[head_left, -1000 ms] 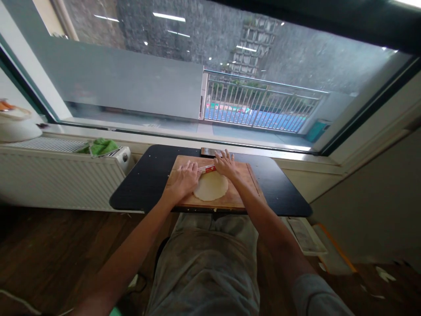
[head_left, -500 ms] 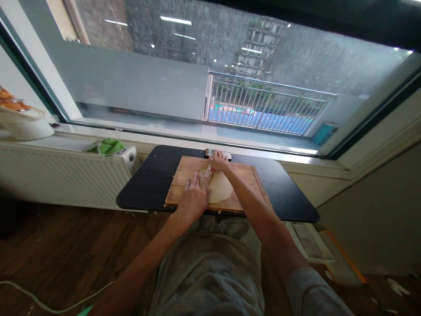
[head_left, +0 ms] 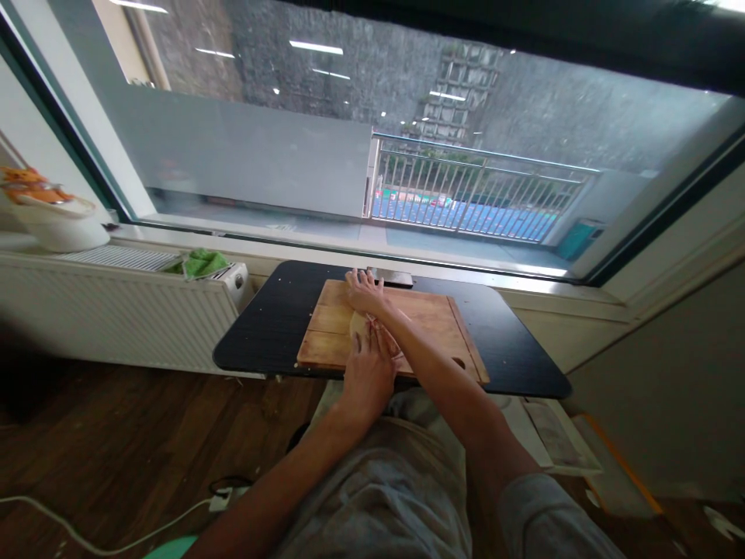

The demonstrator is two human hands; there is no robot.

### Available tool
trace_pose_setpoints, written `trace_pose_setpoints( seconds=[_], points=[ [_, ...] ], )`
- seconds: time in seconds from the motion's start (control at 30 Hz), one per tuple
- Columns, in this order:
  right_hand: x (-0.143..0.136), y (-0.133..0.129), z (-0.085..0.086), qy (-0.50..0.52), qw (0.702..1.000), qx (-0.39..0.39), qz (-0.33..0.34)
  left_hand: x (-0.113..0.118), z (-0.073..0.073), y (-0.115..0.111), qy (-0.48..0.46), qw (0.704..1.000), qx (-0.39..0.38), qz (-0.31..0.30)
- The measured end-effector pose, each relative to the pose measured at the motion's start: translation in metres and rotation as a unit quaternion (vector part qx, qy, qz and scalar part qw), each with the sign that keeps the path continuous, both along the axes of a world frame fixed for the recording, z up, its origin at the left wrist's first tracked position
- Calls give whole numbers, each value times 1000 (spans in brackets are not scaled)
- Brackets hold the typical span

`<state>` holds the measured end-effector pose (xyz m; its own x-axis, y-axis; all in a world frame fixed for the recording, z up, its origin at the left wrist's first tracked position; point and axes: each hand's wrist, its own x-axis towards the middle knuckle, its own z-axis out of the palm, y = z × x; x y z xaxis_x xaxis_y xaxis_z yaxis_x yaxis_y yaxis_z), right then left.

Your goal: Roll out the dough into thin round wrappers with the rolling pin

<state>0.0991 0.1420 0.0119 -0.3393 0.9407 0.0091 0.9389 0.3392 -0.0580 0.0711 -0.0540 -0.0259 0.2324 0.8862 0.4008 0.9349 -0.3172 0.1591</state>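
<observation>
A thin sheet of dough (head_left: 357, 324) lies on the wooden cutting board (head_left: 427, 310), mostly covered by my hands and right forearm. My right hand (head_left: 365, 295) is over the far part of the board, its fingers spread and stretched forward. Closer to me, my left hand (head_left: 371, 369) lies with outstretched fingers over the dough. A small red-and-white bit of the printed rolling pin (head_left: 371, 317) shows between the hands; the remainder is hidden under them. Both palms appear to press on it without fingers wrapped round.
The board rests on a black table (head_left: 268, 318) against the window sill. Behind it lies a flat metal-looking object (head_left: 393, 277). To the left are a radiator (head_left: 116, 310) with a green cloth (head_left: 203, 264) and a white pot (head_left: 64, 225). A cable (head_left: 87, 543) runs over the floor.
Both hands have shifted across the dough: my right hand moved left, my left hand moved right and nearer me. The rolling pin, plainly seen before, is now mostly covered.
</observation>
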Motion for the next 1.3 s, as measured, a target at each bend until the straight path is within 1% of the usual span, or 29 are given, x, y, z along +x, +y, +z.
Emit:
trace_pose_setpoints(
  seconds=[0.17,0.3,0.4,0.5,0.6,0.7,0.83,0.93,1.13,1.3],
  points=[
    [3,-7,7,-3,1000,-9,1,-19,-16,-1,-45,997,26,-48],
    [5,-10,6,-9,1000,16,-5,-31,-21,3,-77,993,43,-82],
    [5,-14,5,-16,999,39,-12,-37,-17,8,-99,990,40,-91],
    [7,-18,5,-15,999,37,-16,-42,-7,13,-127,987,20,-101],
    [14,-20,7,-16,999,41,-31,-51,3,20,-164,980,-7,-114],
    [23,-19,7,-14,998,38,-43,-61,8,27,-197,972,-31,-123],
    [33,-15,6,-4,998,18,-53,-72,9,34,-257,953,-63,-145],
    [37,-12,3,4,999,13,-51,-75,9,34,-278,946,-71,-153],
    [45,-9,-3,2,998,25,-50,-73,6,33,-279,945,-69,-154],
    [56,-12,-5,-10,998,28,-54,-73,2,34,-266,951,-61,-143]
  ],
)
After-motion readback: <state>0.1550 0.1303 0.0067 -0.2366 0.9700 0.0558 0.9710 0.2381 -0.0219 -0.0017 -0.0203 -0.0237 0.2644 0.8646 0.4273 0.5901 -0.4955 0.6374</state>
